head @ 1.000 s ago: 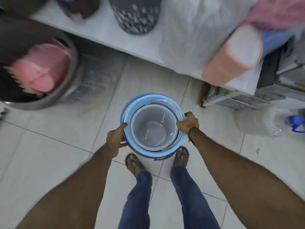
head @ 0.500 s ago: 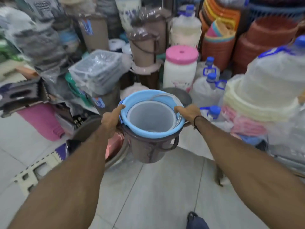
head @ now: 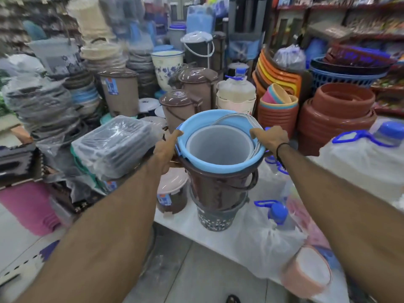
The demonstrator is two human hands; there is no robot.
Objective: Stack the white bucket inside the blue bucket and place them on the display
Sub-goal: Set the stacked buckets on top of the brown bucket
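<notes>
The white bucket (head: 219, 147) already sits nested inside the blue bucket (head: 197, 130), and both hang between the two hands at the top of a brown bucket (head: 218, 189) that stands in a dark perforated basket (head: 215, 217) on the white display shelf (head: 188, 221). The left hand (head: 167, 149) is closed on the blue rim at its side, thumb laid over the top edge; the right hand (head: 270, 137) is closed on the opposite rim, pinning the thin wire handles (head: 236, 117) against it. Whether the blue bucket's base has seated in the brown one cannot be told, since the blue wall is hidden below the rim. To finish well, I judge both hands should keep level, so the rim between them does not tip toward either wrist, and lower straight down until the stack settles; the basket underneath looks narrow, so a sideways push could rock it toward the water jug (head: 277, 215) just below the right forearm. Let go only once nothing shifts, thumbs lifting first
</notes>
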